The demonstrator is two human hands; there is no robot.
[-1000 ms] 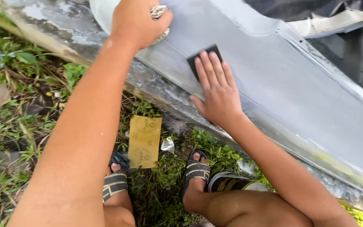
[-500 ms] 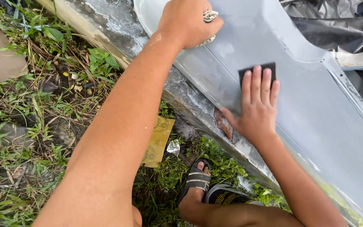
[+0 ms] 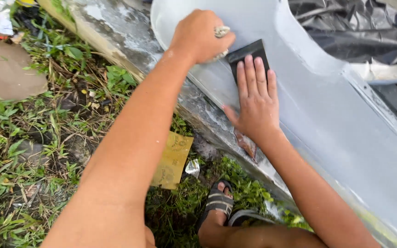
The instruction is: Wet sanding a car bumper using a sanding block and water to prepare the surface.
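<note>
Right hand (image 3: 255, 103) has slid its dark square sanding sheet (image 3: 248, 56) beside left hand (image 3: 199, 36), fingers flat.

The right hand (image 3: 255, 102) lies flat over the dark rectangular sanding sheet (image 3: 250, 54), hiding its near half. The closed left hand (image 3: 200, 36) covers most of a pale wad (image 3: 221, 31) too small to identify. The large grey moulded panel (image 3: 327, 115) runs past the right edge. The yellow-brown paper sheet (image 3: 173, 160) lies partly behind the left forearm.
</note>
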